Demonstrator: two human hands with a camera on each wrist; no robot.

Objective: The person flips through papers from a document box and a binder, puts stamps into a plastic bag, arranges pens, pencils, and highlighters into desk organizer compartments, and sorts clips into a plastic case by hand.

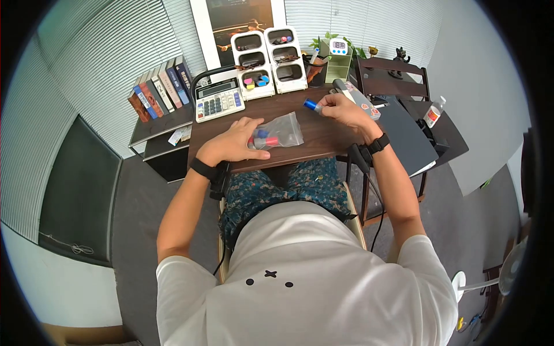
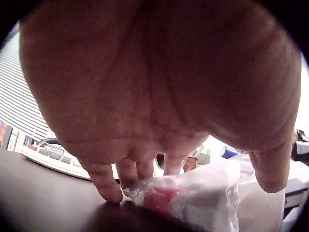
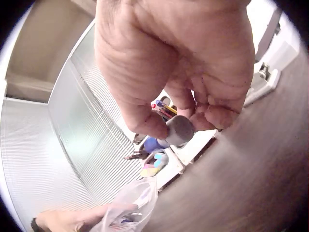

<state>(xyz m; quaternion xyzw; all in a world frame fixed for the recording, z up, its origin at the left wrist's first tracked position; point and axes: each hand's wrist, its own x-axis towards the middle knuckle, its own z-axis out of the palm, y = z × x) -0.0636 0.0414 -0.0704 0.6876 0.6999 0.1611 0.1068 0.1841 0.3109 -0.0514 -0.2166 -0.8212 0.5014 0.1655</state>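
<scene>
A clear zip bag (image 1: 290, 128) lies on the brown desk with red- and blue-ended markers (image 1: 269, 141) inside. My left hand (image 1: 235, 141) spreads over the bag's left end, thumb on the near side. In the left wrist view its fingertips come down at the bag (image 2: 203, 193) and the desk, with a red piece (image 2: 163, 199) showing through the plastic. To the right of the bag and above the desk, my right hand (image 1: 344, 111) pinches a short blue-capped marker (image 1: 312, 105) between thumb and fingers. The right wrist view shows the marker's grey end (image 3: 181, 129).
A calculator (image 1: 220, 105) and white organizers (image 1: 287, 78) stand along the back of the desk. A pen cup (image 1: 315, 74) and green holder (image 1: 337, 67) are at the back right. Beyond my right hand lie a stapler-like tool (image 1: 341, 87) and a dark folder (image 1: 398, 135).
</scene>
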